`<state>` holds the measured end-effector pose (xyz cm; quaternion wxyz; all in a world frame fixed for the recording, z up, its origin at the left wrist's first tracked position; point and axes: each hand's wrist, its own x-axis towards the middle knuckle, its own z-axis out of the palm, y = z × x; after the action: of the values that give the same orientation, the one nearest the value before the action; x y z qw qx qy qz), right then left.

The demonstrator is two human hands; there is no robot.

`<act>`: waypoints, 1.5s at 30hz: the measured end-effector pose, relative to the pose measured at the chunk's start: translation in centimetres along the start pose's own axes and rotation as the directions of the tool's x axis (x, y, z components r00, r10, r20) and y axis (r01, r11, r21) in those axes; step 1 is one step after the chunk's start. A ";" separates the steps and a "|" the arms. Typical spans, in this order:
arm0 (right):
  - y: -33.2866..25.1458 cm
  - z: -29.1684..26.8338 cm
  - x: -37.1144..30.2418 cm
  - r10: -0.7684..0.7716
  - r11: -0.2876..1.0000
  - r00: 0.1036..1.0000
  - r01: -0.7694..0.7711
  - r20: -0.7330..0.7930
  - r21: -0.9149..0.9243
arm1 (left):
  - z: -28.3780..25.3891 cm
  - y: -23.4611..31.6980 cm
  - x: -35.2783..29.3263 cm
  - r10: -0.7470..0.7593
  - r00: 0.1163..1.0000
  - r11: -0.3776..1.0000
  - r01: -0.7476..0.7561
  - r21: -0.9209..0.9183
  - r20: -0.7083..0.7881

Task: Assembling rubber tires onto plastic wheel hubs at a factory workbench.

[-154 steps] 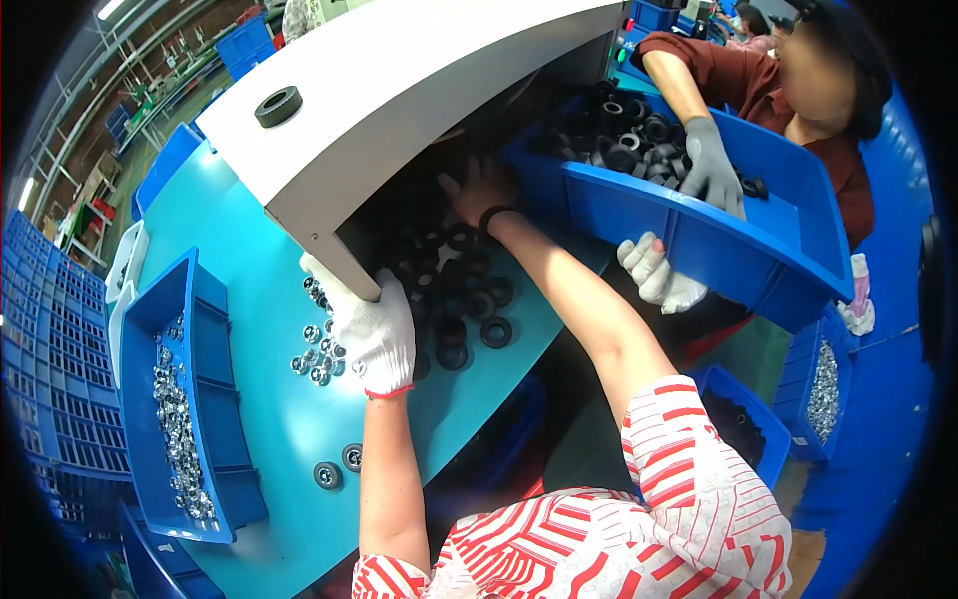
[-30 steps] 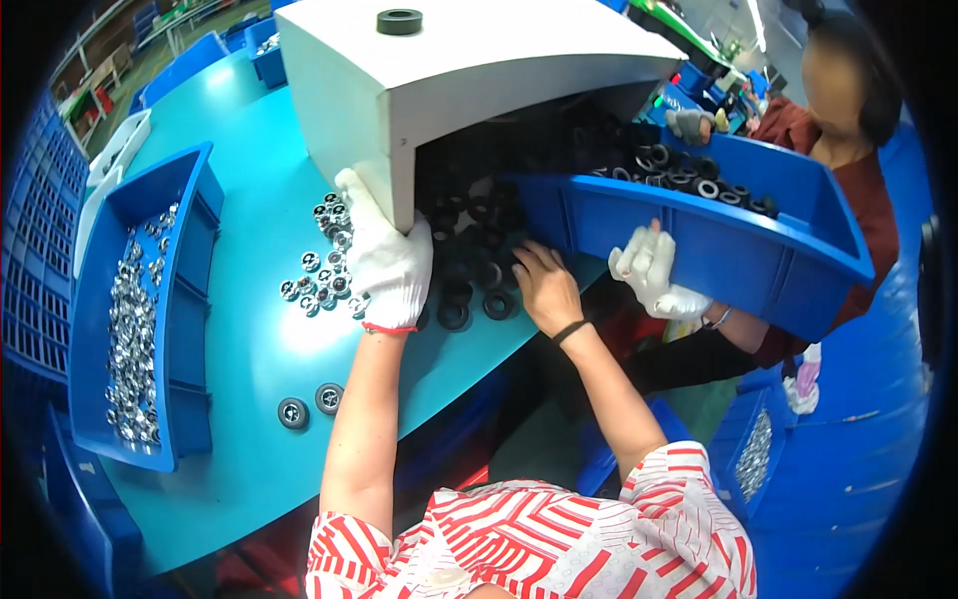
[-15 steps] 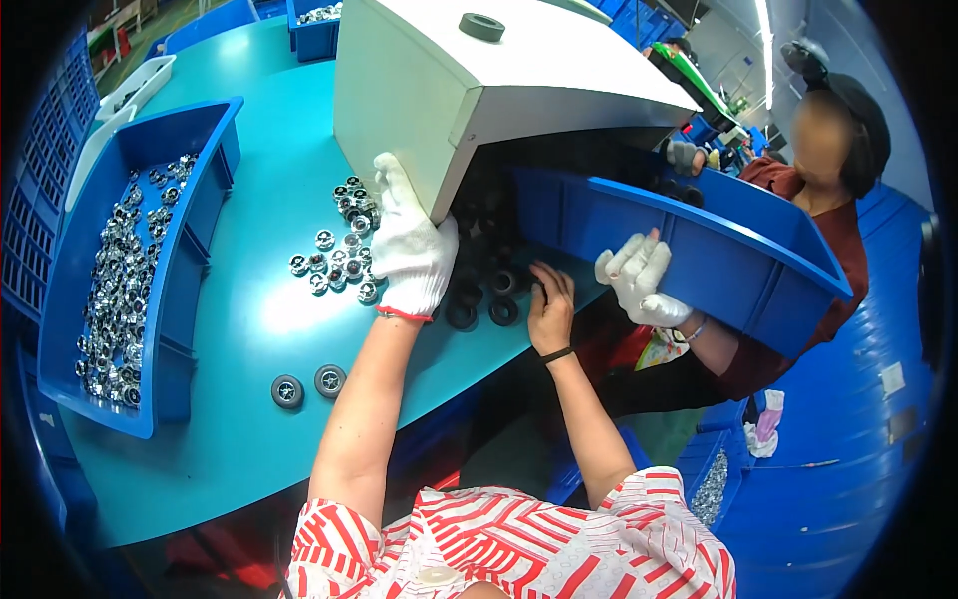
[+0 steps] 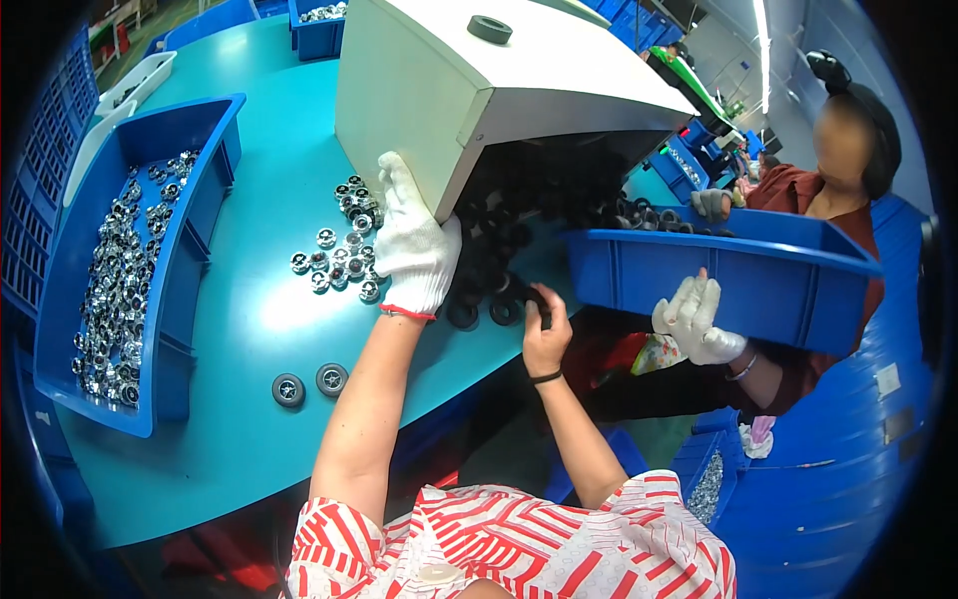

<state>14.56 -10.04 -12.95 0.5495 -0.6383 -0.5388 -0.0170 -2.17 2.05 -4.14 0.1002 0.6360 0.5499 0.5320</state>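
Our left hand (image 4: 414,250), in a white glove, lies flat and open on the teal table (image 4: 249,419), at the edge of the pile of black rubber rings (image 4: 489,270) that spreads out from under the white machine housing (image 4: 479,90). Our bare right hand (image 4: 544,334) is closed around one black ring at the near edge of this pile. Just beside the glove is a small cluster of silver bearings (image 4: 334,255), and two assembled wheels (image 4: 309,384) rest apart, nearer to us. A co-worker's gloved hand (image 4: 694,319) holds a blue bin (image 4: 718,280) tilted toward the pile. We judge that rings could roll over the table edge near our right hand, or mix into the bearings, if the bin tips more.
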 end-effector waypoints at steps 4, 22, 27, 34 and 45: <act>-0.8 -0.1 -0.6 -0.004 1.000 1.000 0.004 0.031 0.022 | -0.1 -0.1 -0.1 0.033 0.999 0.999 -0.033 0.004 -0.032; 0.3 -0.6 0.3 0.108 0.988 0.991 -0.116 0.074 0.103 | -0.5 0.1 -0.3 0.034 0.999 0.999 -0.035 -0.026 -0.023; 0.0 -1.0 0.8 0.107 0.993 0.988 -0.111 0.115 0.033 | -0.6 0.5 -0.4 0.017 1.000 1.000 -0.017 -0.025 -0.002; -0.1 -0.7 0.7 0.126 0.991 0.986 -0.131 0.108 0.038 | -0.7 0.5 -0.2 0.005 1.000 1.000 -0.005 -0.016 -0.010; -1.4 -1.1 1.6 0.089 0.991 0.983 -0.071 0.163 -0.111 | -0.4 0.3 -0.3 0.007 1.000 1.000 -0.007 -0.010 0.000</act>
<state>14.87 -10.01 -10.59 0.4683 -0.6865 -0.5553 0.0306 -2.24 1.47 -3.90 0.1014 0.6376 0.5451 0.5349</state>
